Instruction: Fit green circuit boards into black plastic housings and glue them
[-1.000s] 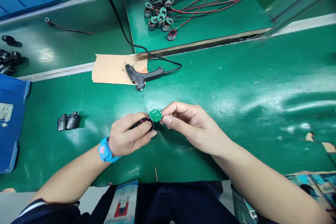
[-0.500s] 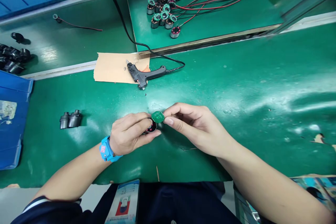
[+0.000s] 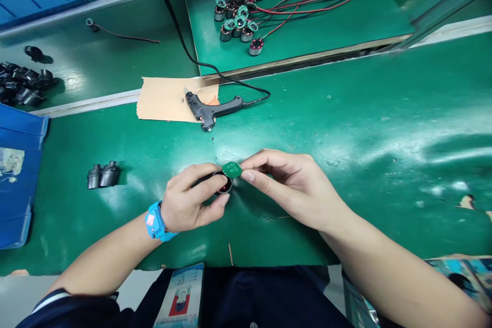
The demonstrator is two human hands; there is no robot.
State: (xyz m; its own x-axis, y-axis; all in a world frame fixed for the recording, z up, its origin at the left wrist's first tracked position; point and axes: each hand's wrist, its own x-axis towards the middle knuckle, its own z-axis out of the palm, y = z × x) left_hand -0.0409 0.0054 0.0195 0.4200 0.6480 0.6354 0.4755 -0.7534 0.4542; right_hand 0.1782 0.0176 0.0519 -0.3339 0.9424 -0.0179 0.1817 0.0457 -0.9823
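Note:
My left hand (image 3: pixel 195 196) is closed around a small round motor part (image 3: pixel 224 186), dark-rimmed with some red inside; the fingers hide much of it. Between thumb and forefinger, my right hand (image 3: pixel 284 184) pinches the edge of a round green circuit board (image 3: pixel 232 169). The board is tilted just above the motor part's open face, its flat side towards me. Whether board and part touch, I cannot tell. A blue wrist strap (image 3: pixel 157 222) sits on my left wrist.
A black glue gun (image 3: pixel 215 110) lies on cardboard (image 3: pixel 159 100), its cord running up. Two black housings (image 3: pixel 103 175) stand left, beside a blue bin (image 3: pixel 17 174). Wired motor parts (image 3: pixel 238 18) cluster on the raised shelf; black pieces (image 3: pixel 25 84) lie at far left.
My left fingers have shifted slightly on the motor part, showing more of its open face. The board has moved a little to the right. On the left ledge, loose parts have slid right.

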